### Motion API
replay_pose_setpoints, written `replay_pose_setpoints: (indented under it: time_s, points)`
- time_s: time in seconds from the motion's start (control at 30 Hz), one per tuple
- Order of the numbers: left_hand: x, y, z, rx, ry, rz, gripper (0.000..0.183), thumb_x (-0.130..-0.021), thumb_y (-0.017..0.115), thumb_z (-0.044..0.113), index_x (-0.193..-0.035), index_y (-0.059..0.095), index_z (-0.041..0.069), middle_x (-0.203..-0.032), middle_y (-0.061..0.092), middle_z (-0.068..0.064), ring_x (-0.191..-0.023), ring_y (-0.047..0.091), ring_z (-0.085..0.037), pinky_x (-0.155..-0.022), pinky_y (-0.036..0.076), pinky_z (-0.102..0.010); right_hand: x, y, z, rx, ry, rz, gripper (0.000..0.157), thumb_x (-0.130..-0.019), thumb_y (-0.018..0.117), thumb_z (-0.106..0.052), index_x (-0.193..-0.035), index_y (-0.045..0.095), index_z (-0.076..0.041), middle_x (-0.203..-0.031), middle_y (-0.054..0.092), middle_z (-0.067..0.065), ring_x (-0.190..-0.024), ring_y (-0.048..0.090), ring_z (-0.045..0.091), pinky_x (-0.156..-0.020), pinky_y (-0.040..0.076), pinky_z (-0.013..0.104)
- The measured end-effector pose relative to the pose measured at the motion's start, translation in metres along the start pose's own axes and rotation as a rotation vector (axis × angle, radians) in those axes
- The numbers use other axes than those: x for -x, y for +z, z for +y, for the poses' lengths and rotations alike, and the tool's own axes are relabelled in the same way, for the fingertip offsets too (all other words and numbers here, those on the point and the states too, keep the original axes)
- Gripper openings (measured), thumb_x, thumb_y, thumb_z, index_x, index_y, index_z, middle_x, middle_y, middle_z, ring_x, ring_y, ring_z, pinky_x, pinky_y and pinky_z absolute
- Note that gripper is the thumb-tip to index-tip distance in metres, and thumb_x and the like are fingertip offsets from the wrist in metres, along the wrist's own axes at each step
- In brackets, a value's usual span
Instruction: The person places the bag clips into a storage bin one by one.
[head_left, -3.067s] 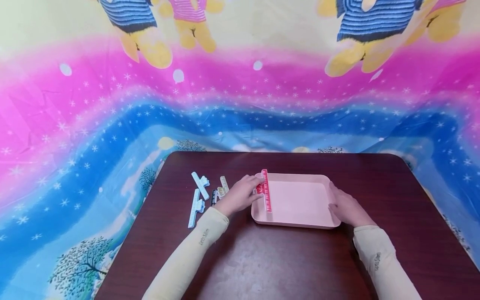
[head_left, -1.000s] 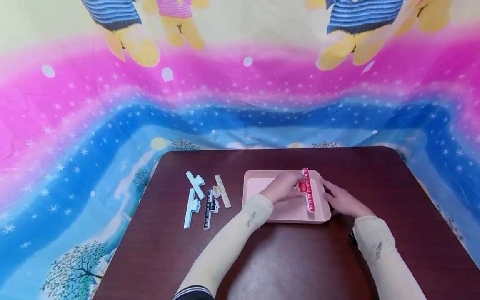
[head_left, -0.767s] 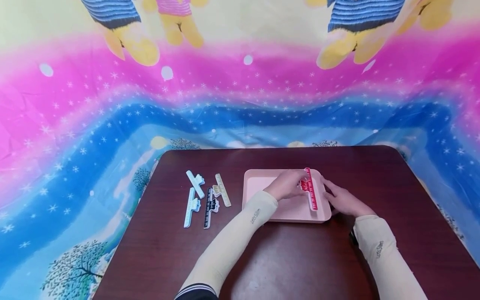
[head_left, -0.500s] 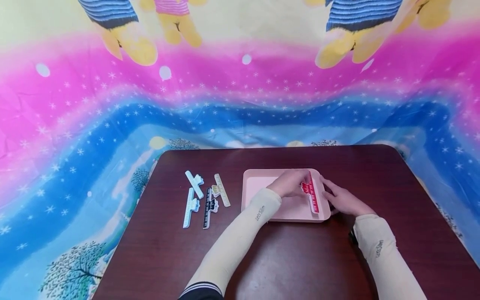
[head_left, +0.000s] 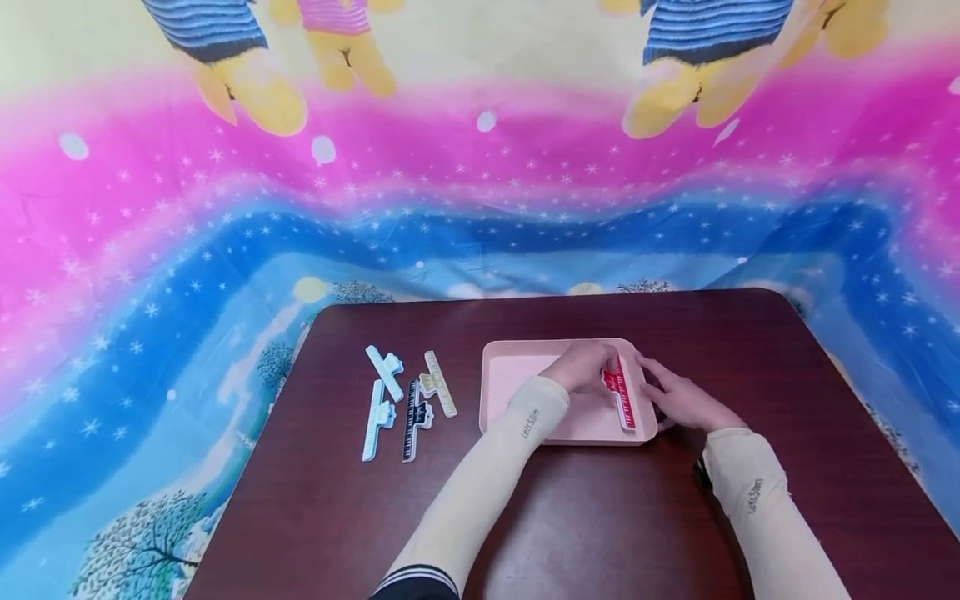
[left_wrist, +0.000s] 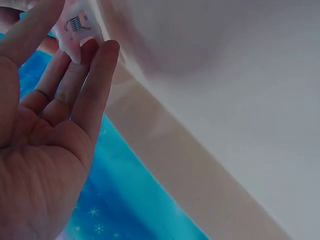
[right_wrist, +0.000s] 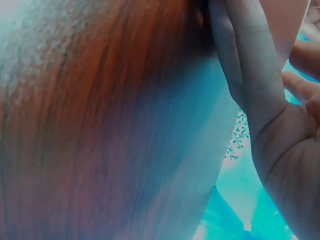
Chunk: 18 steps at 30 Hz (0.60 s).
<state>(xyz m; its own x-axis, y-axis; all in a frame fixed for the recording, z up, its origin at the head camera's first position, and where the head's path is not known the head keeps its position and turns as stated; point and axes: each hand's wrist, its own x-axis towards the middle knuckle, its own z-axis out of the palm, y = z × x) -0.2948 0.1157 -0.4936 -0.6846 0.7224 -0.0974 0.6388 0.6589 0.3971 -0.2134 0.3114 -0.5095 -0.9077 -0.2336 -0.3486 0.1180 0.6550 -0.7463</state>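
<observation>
Inside the pink tray (head_left: 510, 367), at its right end, lies a red spring clip (head_left: 627, 408) printed like piano keys. My left hand (head_left: 581, 367) reaches over the tray and pinches the clip's handle; its fingers partly cover the clip's far end. In the left wrist view, the clip's pale back and metal spring (left_wrist: 76, 24) show between the thumb and fingertips of the left hand (left_wrist: 45, 165). My right hand (head_left: 686, 402) rests against the tray's right side. Its fingers look straight in the right wrist view, where the hand (right_wrist: 285, 125) meets the tray's outer wall.
Left of the tray lie two pale blue clips (head_left: 384, 372), a black piano-key clip (head_left: 410, 429) and a cream clip (head_left: 442, 392). They rest on the dark brown table (head_left: 600, 517). A printed cloth (head_left: 480, 187) hangs behind the table's far edge.
My left hand has carried the red clip from the tray's left side to its right end, then lowered it inside the rim. The right hand stays at the tray's right side.
</observation>
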Motion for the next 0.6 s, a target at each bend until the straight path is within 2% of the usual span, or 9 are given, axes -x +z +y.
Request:
replay_pose_setpoints:
  time_s: [0.3, 0.6]
  points:
    - [-0.004, 0.011, -0.001, -0.023, 0.006, 0.011, 0.042, -0.073, 0.097, 0.031, -0.098, 0.068, 0.014, -0.082, 0.064, 0.008, -0.075, 0.054, -0.005, -0.067, 0.043, -0.012, 0.0, 0.001, -0.003, 0.021, 0.014, 0.002, 0.072, -0.111, 0.047, -0.021, -0.167, 0.002, -0.011, -0.155, 0.029, 0.039, -0.102, 0.067, 0.034, -0.072, 0.064, 0.041]
    - [-0.003, 0.016, 0.003, 0.013, 0.007, 0.011, 0.04, -0.076, 0.095, 0.028, -0.101, 0.068, 0.013, -0.084, 0.065, 0.007, -0.076, 0.054, -0.005, -0.068, 0.043, -0.011, 0.0, 0.001, 0.0, 0.044, 0.04, 0.016, 0.073, -0.111, 0.048, -0.024, -0.167, 0.002, -0.014, -0.154, 0.032, 0.037, -0.1, 0.067, 0.032, -0.074, 0.064, 0.04]
